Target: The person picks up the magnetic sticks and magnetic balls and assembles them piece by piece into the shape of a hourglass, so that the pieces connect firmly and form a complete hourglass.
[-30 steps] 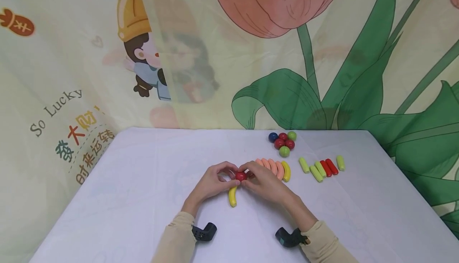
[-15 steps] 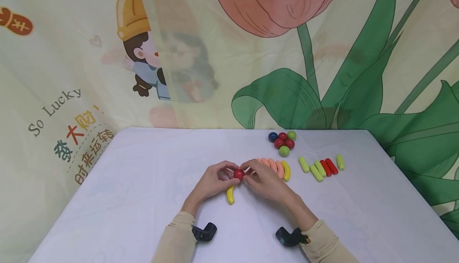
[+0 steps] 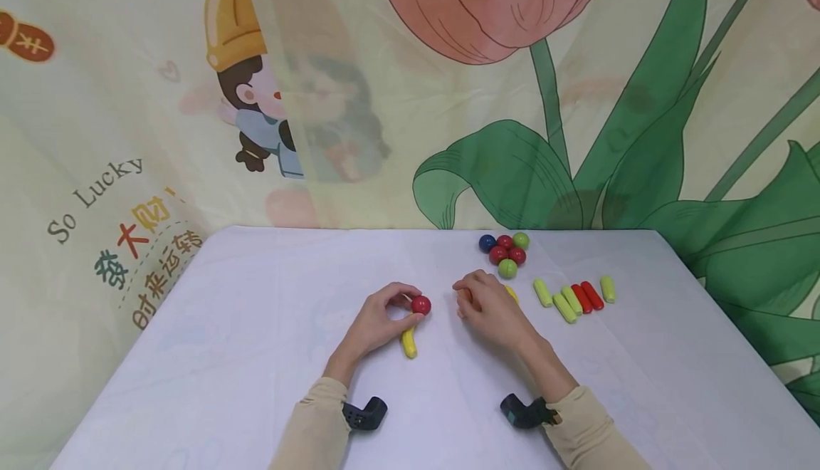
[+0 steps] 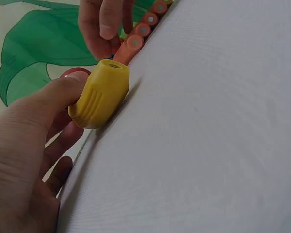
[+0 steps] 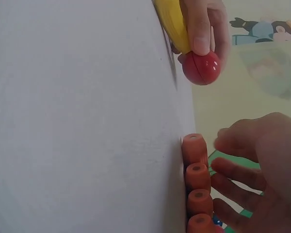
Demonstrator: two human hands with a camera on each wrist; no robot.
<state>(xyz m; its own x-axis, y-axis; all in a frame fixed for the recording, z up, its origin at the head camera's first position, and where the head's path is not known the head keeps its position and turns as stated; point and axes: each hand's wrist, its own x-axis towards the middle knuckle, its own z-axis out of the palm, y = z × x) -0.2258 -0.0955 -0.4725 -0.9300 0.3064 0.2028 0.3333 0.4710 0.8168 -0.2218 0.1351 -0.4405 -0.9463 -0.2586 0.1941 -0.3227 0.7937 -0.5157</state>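
My left hand (image 3: 378, 317) pinches a glossy red ball (image 3: 421, 305) between thumb and fingers. Against the ball and thumb lies a short curved yellow toy banana (image 3: 409, 343), its blunt end facing the camera in the left wrist view. The right hand (image 3: 492, 307) holds nothing; its fingers are apart and loosely bent in the right wrist view. Right beside those fingers stands a row of curved orange-pink pieces (image 5: 198, 175) with small dots in their ends. In the head view this row is mostly hidden under the right hand.
Behind, a cluster of red, green and blue balls (image 3: 498, 256) sits near the table's (image 3: 288, 285) back edge. Light-green sticks (image 3: 564, 309) and red sticks (image 3: 592, 295) lie to the right. Another yellow piece (image 3: 511, 293) peeks out past the right hand. A printed cloth hangs behind.
My right hand has let go of the red ball and moved right, over the orange-pink row. The left hand has shifted the ball slightly left and back, the banana moving with it.
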